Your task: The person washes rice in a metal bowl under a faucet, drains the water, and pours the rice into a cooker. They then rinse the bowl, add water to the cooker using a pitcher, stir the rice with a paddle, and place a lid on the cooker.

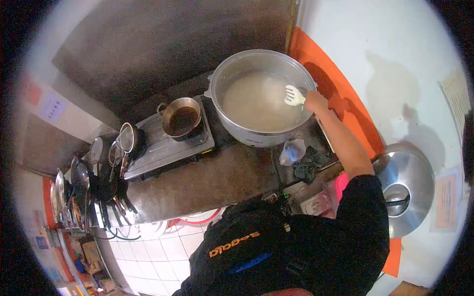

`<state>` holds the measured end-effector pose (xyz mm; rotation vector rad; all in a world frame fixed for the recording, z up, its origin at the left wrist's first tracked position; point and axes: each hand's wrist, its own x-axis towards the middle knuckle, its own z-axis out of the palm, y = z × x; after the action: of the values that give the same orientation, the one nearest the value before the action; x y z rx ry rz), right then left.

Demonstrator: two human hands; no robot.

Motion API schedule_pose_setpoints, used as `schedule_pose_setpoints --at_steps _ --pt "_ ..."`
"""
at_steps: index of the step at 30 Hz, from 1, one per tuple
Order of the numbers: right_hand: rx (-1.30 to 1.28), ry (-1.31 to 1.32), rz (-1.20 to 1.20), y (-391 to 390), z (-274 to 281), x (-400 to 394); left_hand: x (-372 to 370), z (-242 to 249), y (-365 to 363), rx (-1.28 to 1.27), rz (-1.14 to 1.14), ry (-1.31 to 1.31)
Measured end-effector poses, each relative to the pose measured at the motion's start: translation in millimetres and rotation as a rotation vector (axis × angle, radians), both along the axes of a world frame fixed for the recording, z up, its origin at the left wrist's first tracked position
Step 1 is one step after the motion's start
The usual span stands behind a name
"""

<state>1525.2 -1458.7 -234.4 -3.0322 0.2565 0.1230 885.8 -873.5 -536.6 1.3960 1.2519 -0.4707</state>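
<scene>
My right hand is closed around a white slotted serving spoon, held over the right side of a big metal pot. The spoon's slotted head points left, above the pot's contents. Inside the pot is a pale, cloudy mass; whether it is rice or a thick liquid, I cannot make out. My forearm crosses the pot's right rim from a black sleeve. My left hand does not show; the black jacket fills the lower middle of the view.
Left of the pot, a small pan with dark liquid sits on a portable gas stove. Strainers and pans crowd the far left. A dark cloth and a clear plastic bag lie by the pot. A round metal lid stands at right.
</scene>
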Motion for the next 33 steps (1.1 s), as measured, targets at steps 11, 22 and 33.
schedule_pose_setpoints --at_steps 11,22,33 --pt "1.362 -0.343 -0.653 -106 -19 -130 55 17 21 -0.009 -0.046 -0.155" --pt "0.595 0.011 -0.947 -177 -238 -137 91 70 34 0.065 -0.196 -0.146" --pt "0.901 -1.232 -0.900 -94 -65 -229 88 65 -6 0.137 -0.453 -0.013"
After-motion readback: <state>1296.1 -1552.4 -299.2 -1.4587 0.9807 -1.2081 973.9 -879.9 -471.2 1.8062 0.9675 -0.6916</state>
